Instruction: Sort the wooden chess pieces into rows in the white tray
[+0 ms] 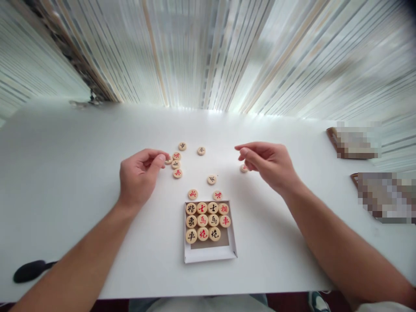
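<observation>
My left hand (pixel 138 173) hovers left of a loose group of xiangqi pieces, fingers bent and thumb near the index finger. Its fingertips partly cover a black-marked piece (pixel 168 160); touching or not, I cannot tell. Beside it lie a red piece (pixel 176 156), a black piece (pixel 176 164) and another red piece (pixel 177 173). My right hand (pixel 268 162) is over the table on the right, index finger stretched out, with nothing seen in it. Under its thumb side, a red piece (pixel 244 168) is partly hidden. A shallow white box (pixel 211 255) holds several pieces in rows, its front right part uncovered.
More loose pieces lie about: two black ones at the back (pixel 182 146), a black piece (pixel 212 179) mid-table, and two red ones (pixel 193 194) behind the box. Two blurred-out items (pixel 357 141) sit at right. A dark object (pixel 30 271) lies front left. Striped curtains (pixel 195 52) hang behind.
</observation>
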Demonstrator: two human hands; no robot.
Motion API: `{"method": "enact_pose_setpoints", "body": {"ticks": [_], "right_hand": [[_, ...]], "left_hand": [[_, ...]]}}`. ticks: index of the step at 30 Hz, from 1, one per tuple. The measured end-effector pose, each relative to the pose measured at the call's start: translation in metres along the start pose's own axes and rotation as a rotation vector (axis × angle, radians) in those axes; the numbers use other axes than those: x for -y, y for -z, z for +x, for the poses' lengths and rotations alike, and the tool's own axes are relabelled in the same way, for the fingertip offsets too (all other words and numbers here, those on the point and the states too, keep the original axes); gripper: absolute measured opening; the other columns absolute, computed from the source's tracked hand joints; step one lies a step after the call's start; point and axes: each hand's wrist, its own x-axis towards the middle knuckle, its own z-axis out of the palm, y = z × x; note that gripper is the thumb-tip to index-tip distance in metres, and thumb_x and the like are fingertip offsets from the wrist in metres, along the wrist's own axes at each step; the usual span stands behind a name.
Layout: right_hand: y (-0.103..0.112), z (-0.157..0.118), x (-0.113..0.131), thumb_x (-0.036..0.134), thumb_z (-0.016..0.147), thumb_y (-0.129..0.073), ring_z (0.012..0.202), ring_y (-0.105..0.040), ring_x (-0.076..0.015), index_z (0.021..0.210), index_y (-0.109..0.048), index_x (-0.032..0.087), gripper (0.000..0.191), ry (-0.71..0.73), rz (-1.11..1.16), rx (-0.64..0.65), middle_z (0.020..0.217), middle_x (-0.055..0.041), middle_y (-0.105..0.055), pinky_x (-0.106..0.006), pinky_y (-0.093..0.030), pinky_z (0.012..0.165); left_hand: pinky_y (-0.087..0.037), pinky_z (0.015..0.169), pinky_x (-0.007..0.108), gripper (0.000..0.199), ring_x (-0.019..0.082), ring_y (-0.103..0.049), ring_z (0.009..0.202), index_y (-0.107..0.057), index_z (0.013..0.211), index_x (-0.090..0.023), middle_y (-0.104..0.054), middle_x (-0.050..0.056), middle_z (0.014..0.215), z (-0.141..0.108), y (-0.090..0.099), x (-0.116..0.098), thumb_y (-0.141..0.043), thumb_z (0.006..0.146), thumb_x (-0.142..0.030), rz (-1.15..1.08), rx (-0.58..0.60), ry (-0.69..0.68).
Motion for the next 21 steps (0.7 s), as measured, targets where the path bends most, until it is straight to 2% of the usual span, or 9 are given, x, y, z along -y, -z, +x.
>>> {"method": "enact_pose_setpoints", "body": {"ticks": [2,3,4,7,10,12,18,21], "right_hand": [[0.024,0.009,0.004,0.039,0.09,-0.079,0.052,-0.055,-0.0124,0.101,-0.084,0.019,0.024,0.046,-0.062,-0.118,0.073,-0.0034,-0.073,-0.027,-0.044,0.047],[0.034,0.012,0.005,0.038,0.09,-0.079,0.054,-0.057,-0.0132,0.104,-0.084,0.019,0.024,0.037,-0.132,-0.116,0.076,-0.0038,-0.074,-0.027,-0.044,0.047],[0.043,0.015,0.005,0.038,0.089,-0.079,0.057,-0.06,-0.0147,0.106,-0.084,0.02,0.025,0.02,-0.224,-0.083,0.079,-0.0044,-0.076,-0.028,-0.046,0.049],[0.056,0.017,0.001,0.043,0.086,-0.081,0.072,-0.071,-0.0213,0.109,-0.083,0.023,0.031,-0.033,-0.526,0.154,0.091,-0.0061,-0.08,-0.033,-0.055,0.058],[0.054,0.013,-0.007,0.049,0.084,-0.083,0.083,-0.075,-0.0249,0.115,-0.082,0.026,0.039,-0.044,-0.654,0.341,0.104,-0.0066,-0.081,-0.037,-0.059,0.066],[0.05,0.012,-0.012,0.047,0.083,-0.082,0.079,-0.075,-0.0244,0.114,-0.082,0.027,0.036,-0.028,-0.663,0.4,0.098,-0.0056,-0.08,-0.037,-0.059,0.065],[0.038,0.009,-0.018,0.039,0.083,-0.079,0.068,-0.07,-0.0216,0.088,-0.08,0.026,0.014,0.023,-0.701,0.432,0.081,-0.0026,-0.076,-0.034,-0.055,0.061],[0.033,0.008,-0.016,0.035,0.08,-0.082,0.063,-0.067,-0.0197,0.079,-0.072,0.025,0.015,0.0,-0.687,0.391,0.074,-0.0006,-0.074,-0.033,-0.051,0.058]], "left_hand": [[-0.054,0.064,0.028,0.013,0.017,-0.069,0.071,-0.083,0.089,-0.024,-0.079,0.002,0.082,0.003,0.001,0.003,-0.071,0.092,-0.027,-0.013,-0.026,0.015],[-0.053,0.063,0.028,0.012,0.016,-0.068,0.069,-0.083,0.089,-0.024,-0.078,0.001,0.08,0.004,0.0,0.004,-0.071,0.091,-0.027,-0.018,-0.027,0.021],[-0.052,0.062,0.027,0.011,0.016,-0.068,0.069,-0.082,0.088,-0.024,-0.078,0.001,0.079,0.004,0.0,0.004,-0.072,0.09,-0.026,-0.017,-0.025,0.027],[-0.054,0.064,0.027,0.008,0.016,-0.068,0.07,-0.082,0.087,-0.023,-0.078,0.001,0.081,0.004,-0.001,0.003,-0.073,0.087,-0.025,0.002,-0.021,0.026],[-0.054,0.066,0.027,0.009,0.015,-0.068,0.071,-0.081,0.088,-0.022,-0.078,0.001,0.082,0.005,0.001,0.002,-0.072,0.088,-0.025,-0.015,-0.038,0.009],[-0.052,0.065,0.027,0.01,0.014,-0.066,0.069,-0.08,0.087,-0.022,-0.077,0.0,0.081,0.007,0.004,0.003,-0.071,0.089,-0.025,-0.048,-0.06,0.005],[-0.051,0.062,0.028,0.01,0.014,-0.065,0.068,-0.079,0.086,-0.023,-0.079,0.001,0.087,0.009,0.005,0.006,-0.069,0.088,-0.024,-0.078,-0.071,0.026],[-0.052,0.063,0.028,0.01,0.015,-0.067,0.069,-0.079,0.087,-0.021,-0.08,0.002,0.086,0.004,0.001,0.003,-0.07,0.089,-0.024,-0.094,-0.01,0.02]]}}
